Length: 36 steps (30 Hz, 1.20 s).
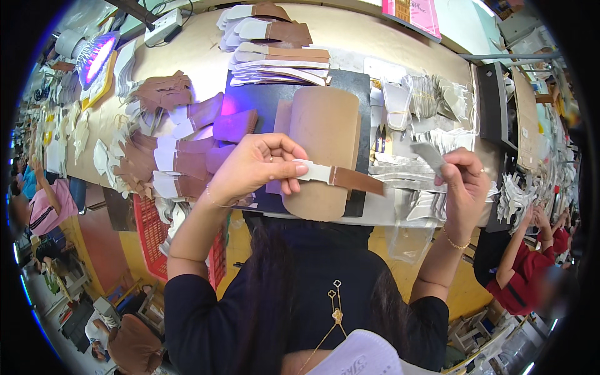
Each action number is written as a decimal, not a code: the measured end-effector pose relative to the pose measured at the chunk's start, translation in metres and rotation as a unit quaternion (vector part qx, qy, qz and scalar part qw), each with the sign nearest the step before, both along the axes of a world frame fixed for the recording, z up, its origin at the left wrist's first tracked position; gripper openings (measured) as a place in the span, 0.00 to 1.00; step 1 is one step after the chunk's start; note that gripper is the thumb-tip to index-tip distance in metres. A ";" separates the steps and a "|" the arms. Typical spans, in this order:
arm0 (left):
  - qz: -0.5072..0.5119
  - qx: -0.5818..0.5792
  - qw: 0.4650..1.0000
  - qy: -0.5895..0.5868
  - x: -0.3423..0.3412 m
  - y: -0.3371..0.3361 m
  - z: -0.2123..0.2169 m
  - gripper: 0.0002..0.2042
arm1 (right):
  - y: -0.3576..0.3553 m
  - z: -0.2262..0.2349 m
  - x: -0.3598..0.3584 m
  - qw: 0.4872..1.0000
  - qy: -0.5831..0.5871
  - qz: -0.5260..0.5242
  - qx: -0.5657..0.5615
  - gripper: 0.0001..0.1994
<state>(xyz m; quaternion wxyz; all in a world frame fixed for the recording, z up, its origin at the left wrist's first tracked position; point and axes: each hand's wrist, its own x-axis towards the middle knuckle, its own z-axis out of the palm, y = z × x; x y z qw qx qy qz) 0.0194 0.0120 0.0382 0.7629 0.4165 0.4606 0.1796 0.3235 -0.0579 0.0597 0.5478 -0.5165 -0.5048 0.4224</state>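
On the bench (187, 47), a tan block (325, 150) stands on a dark mat (262, 103) at the near edge, the left hand (253, 165) pinching a white-and-brown strip (337, 176) over it, the right hand (462, 187) pinching a small grey piece (428, 156).

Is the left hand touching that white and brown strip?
Touching. In the head view, the left hand pinches the white end of the strip between thumb and fingers.

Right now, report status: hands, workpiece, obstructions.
Left hand pinching white-and-brown strip over tan curved form. Right hand holding grey piece. Nothing between them.
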 end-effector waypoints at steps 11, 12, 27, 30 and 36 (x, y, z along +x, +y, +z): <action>0.034 -0.045 0.994 -0.097 -0.016 -0.022 -0.022 0.24 | 0.032 -0.020 -0.068 0.917 0.062 0.242 -0.311 0.10; 0.037 -0.051 0.993 -0.102 -0.015 -0.022 -0.022 0.25 | 0.034 -0.021 -0.071 0.914 0.056 0.247 -0.317 0.09; 0.035 -0.051 0.995 -0.081 -0.012 -0.021 -0.017 0.18 | 0.040 -0.028 -0.080 0.907 0.015 0.257 -0.334 0.11; 0.026 -0.039 0.997 -0.062 -0.011 -0.020 -0.015 0.13 | 0.041 -0.028 -0.080 0.905 0.005 0.260 -0.336 0.11; 0.032 -0.041 0.998 -0.037 -0.008 -0.019 -0.014 0.11 | 0.039 -0.028 -0.079 0.907 0.009 0.255 -0.336 0.11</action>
